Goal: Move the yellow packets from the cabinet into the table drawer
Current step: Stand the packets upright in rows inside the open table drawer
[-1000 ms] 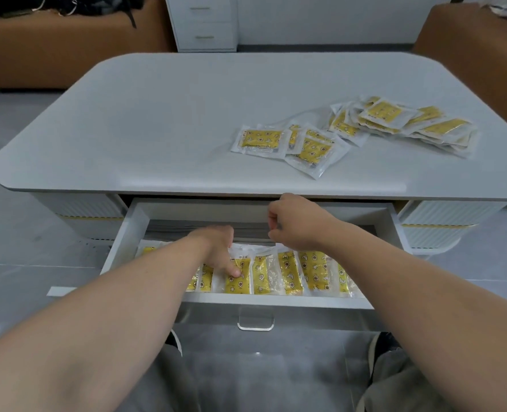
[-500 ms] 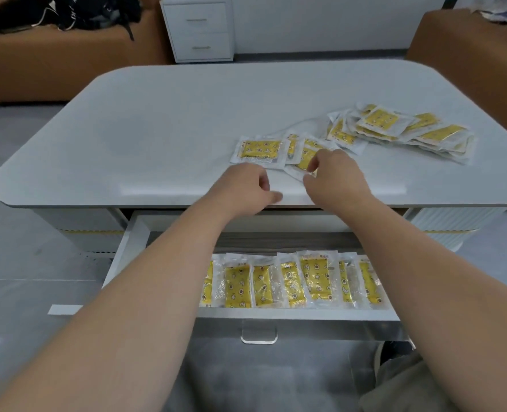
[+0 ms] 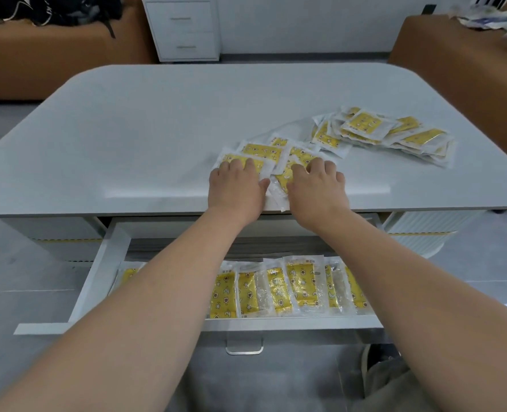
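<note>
A small group of yellow packets (image 3: 261,150) in clear wrappers lies near the front edge of the white table (image 3: 142,129). My left hand (image 3: 234,188) presses its fingers on the left packet of this group. My right hand (image 3: 314,191) presses on the right one. A clear wrapper edge sticks out between the hands over the table edge. A bigger pile of yellow packets (image 3: 394,135) sits further right. Below, the open table drawer (image 3: 97,275) holds a row of yellow packets (image 3: 299,286), partly hidden by my forearms.
The drawer's clear handle (image 3: 244,347) faces me. A white drawer cabinet (image 3: 183,28) stands against the far wall. Brown sofas flank it, one at the left (image 3: 38,63) and one at the right (image 3: 454,55). My shoe (image 3: 368,361) shows at the lower right.
Both hands rose out of the drawer and moved forward onto the table. They now lie on the near group of packets, which has shifted toward the front edge.
</note>
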A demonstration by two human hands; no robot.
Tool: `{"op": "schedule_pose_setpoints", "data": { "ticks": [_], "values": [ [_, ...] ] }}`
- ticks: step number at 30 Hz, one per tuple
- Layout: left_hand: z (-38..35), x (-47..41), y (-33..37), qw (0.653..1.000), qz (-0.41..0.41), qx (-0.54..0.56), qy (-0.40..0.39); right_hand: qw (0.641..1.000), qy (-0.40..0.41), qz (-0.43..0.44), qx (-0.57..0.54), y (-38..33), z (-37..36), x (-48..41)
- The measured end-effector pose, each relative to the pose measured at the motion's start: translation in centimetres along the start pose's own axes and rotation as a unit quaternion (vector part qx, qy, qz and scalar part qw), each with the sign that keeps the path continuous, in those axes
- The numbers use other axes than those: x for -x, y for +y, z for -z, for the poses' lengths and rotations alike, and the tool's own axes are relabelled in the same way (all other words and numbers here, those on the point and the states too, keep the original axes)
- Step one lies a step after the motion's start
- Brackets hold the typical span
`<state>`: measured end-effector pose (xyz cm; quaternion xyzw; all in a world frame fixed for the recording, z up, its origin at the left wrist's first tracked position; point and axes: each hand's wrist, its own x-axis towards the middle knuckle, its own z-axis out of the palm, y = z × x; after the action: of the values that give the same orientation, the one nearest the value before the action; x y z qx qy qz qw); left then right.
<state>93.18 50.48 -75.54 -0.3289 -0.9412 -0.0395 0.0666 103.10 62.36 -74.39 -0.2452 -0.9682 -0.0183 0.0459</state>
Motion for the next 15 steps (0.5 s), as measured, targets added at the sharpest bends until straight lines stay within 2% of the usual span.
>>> {"op": "schedule_pose_setpoints", "data": {
  "ticks": [3,8,15],
  "values": [
    [0.5,0.5,0.7,1.0,0.012,-0.013,0.016,0.999,-0.027,-0.012,-0.015,0.2,-0.3,0.0],
    [0.7,0.9,0.2,0.998,0.026,0.051,0.031,0.997,-0.007,-0.054,-0.063,-0.1,0.0,0.0],
    [1.6,1.3,-0.6,0.988,0.064,0.142,0.009,0.957,-0.041,-0.139,-0.251,-0.9,0.8,0.0]
  ]
}}
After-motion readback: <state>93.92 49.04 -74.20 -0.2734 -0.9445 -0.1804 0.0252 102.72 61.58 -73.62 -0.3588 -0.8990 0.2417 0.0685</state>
